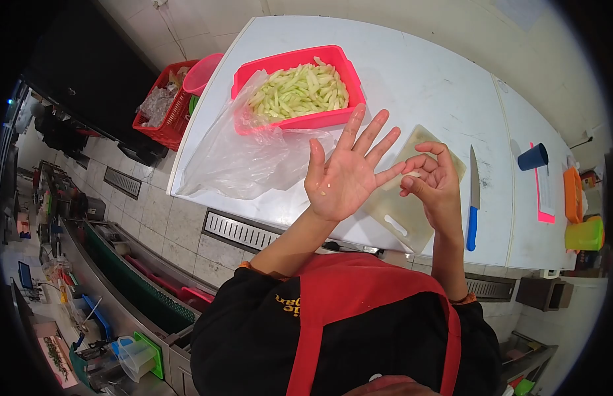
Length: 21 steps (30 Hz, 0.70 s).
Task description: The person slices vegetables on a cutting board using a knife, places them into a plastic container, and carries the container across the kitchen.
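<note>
My left hand (344, 168) is held up, palm towards me and fingers spread, with small pale bits stuck to it. Its little finger reaches my right hand (435, 181), whose thumb and fingers are pinched together beside that fingertip. Something small and pale shows at the pinch, but I cannot make out what it is. Below both hands lies a whitish cutting board (402, 204) with a handle slot. To its right is a knife (474, 198) with a blue handle. Beyond my left hand, a pink tub (290, 59) holds pale green vegetable strips (300, 91).
A clear plastic bag (247, 165) spreads over the white table (412, 72) beside the tub. Further right are a dark blue cup (533, 158), an orange basket (573, 195) and a yellow-green container (583, 233). A red crate (164, 125) stands left of the table.
</note>
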Each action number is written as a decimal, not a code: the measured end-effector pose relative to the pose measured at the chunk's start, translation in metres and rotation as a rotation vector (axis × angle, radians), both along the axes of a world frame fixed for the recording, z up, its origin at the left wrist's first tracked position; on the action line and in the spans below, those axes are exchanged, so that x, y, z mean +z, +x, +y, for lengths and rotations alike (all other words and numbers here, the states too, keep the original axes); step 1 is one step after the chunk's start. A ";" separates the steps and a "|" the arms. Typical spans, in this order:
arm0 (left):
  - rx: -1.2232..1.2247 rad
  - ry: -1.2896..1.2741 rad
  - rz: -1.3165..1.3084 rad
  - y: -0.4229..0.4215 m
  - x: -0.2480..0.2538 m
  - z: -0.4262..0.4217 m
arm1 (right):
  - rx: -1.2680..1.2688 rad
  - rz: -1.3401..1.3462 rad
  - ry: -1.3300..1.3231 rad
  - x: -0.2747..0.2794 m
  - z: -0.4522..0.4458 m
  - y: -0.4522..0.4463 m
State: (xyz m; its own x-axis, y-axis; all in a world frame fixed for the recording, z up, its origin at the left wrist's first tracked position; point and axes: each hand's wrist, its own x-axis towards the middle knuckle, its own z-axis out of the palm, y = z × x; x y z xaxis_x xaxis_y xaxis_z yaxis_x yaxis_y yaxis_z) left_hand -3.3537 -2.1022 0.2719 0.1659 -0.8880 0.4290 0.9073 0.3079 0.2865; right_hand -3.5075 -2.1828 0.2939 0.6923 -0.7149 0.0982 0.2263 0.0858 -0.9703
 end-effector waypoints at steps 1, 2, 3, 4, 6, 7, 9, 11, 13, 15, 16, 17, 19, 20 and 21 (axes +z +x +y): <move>0.008 -0.005 -0.012 -0.001 0.000 0.000 | -0.009 -0.011 0.008 -0.001 0.000 0.001; 0.029 -0.011 -0.038 -0.001 0.000 0.000 | -0.018 -0.022 0.015 -0.002 0.000 0.002; 0.051 -0.016 -0.065 -0.003 0.001 0.000 | -0.027 -0.034 0.024 -0.003 0.001 0.004; 0.073 -0.021 -0.092 -0.003 0.001 0.000 | -0.037 -0.036 0.031 -0.004 0.001 0.005; 0.104 -0.036 -0.134 -0.005 0.001 0.000 | -0.058 -0.042 0.044 -0.005 0.002 0.008; 0.120 -0.044 -0.155 -0.005 0.000 -0.001 | -0.074 -0.043 0.053 -0.007 0.002 0.009; 0.147 -0.039 -0.188 -0.005 0.000 -0.001 | -0.107 -0.045 0.072 -0.010 0.003 0.011; 0.163 -0.034 -0.209 -0.005 0.000 -0.002 | -0.125 -0.040 0.061 -0.010 0.003 0.013; 0.169 -0.031 -0.219 -0.005 -0.002 -0.002 | -0.146 -0.038 0.052 -0.009 0.003 0.014; 0.164 -0.027 -0.208 -0.004 -0.003 -0.003 | -0.164 -0.036 0.047 -0.008 0.003 0.015; 0.162 -0.025 -0.203 -0.004 -0.003 -0.003 | -0.173 -0.038 0.054 -0.007 0.003 0.016; 0.161 -0.021 -0.198 -0.004 -0.003 -0.003 | -0.181 -0.039 0.060 -0.007 0.002 0.016; 0.160 -0.014 -0.189 -0.004 -0.004 -0.003 | -0.191 -0.043 0.071 -0.007 0.002 0.016; 0.160 -0.012 -0.186 -0.004 -0.004 -0.003 | -0.192 -0.046 0.076 -0.007 0.003 0.016; 0.161 -0.010 -0.183 -0.004 -0.004 -0.003 | -0.194 -0.049 0.081 -0.007 0.003 0.016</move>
State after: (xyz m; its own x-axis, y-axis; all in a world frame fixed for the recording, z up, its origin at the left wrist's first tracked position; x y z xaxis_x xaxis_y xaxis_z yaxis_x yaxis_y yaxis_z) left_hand -3.3579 -2.1056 0.2682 0.2232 -0.8519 0.4737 0.7795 0.4478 0.4381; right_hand -3.4910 -2.1797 0.2869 0.5366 -0.8413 0.0652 0.2930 0.1133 -0.9494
